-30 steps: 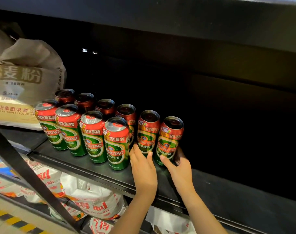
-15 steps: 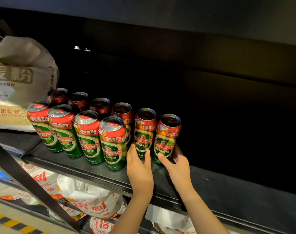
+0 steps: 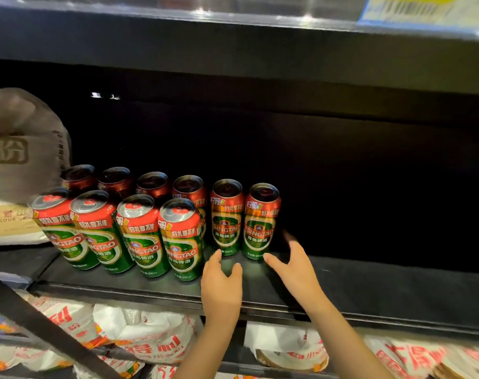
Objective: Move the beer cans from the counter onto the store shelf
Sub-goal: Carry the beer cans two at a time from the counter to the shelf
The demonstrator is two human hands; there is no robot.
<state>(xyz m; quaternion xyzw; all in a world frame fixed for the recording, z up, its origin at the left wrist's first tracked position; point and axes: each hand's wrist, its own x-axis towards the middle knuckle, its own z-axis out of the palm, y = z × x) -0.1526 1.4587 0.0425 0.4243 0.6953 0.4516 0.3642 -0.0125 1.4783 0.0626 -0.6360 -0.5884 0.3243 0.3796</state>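
Note:
Several red and green beer cans stand upright in two rows on the black shelf. The two rightmost are a can and the end can beside it. My left hand hovers just in front of the first, fingers spread, holding nothing. My right hand is spread open beside the base of the end can, its fingertips close to it. Neither hand grips a can. The front row stands to the left.
A flour sack lies at the shelf's left end. The shelf to the right of the cans is dark and bare. White printed bags fill the shelf below. A black diagonal bar crosses the lower left. Another shelf hangs overhead.
Both hands let go of the two rightmost cans and drew back toward the shelf's front edge with fingers spread. The cans stay standing. The camera tilted up.

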